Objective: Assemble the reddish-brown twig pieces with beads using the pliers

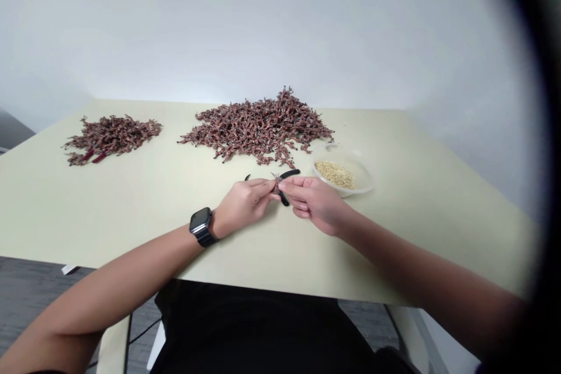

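Head view: left hand (242, 204) and right hand (313, 204) meet, their fingertips (266, 183) narrowly pinching a small reddish-brown sprig (276, 186) above black-handled scissors (290, 173), near a clear bowl (362, 175) of seeds (334, 175); the black smartwatch (200, 226) shows nothing readable.

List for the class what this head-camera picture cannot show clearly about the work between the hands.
Head view:
The small piece: too small, and partly hidden by the fingers of the left hand and right hand.
The black-handled tool: its middle is hidden by the hands, so its type is unclear.
The pale grains in the clear bowl: too small to identify.
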`<state>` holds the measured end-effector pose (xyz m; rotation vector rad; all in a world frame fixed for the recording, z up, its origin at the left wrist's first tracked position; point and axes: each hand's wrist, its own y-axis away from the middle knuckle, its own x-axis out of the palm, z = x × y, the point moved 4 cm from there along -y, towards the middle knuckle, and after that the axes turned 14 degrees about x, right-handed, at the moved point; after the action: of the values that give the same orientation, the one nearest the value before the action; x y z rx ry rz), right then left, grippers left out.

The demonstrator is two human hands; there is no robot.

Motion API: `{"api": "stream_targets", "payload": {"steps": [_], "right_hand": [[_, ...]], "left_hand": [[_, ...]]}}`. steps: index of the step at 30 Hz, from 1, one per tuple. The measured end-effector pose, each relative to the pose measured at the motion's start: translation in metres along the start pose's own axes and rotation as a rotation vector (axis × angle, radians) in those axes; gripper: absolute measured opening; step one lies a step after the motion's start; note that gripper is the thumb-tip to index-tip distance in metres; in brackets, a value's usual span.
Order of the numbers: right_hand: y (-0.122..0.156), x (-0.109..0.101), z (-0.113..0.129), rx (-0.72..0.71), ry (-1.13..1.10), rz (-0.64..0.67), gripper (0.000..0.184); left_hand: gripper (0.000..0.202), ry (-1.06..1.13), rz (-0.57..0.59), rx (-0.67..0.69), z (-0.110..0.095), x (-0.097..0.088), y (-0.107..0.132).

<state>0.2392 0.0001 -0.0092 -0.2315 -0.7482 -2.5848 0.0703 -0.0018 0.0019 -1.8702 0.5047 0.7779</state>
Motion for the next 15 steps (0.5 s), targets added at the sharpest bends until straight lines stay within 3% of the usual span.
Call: {"api": "stream_targets", "payload": {"steps": [7, 15], "right_hand": [[0.0, -0.006, 0.005, -0.027, 0.058, 0.014, 0.03], [0.005, -0.012, 0.012, -0.352, 0.507, -0.258, 0.029]], "left_hand": [[0.02, 0.111, -0.05, -0.049, 0.001, -0.003, -0.002], [0.03, 0.582, -0.047, -0.288, 0.004, 0.0, -0.005]]}}
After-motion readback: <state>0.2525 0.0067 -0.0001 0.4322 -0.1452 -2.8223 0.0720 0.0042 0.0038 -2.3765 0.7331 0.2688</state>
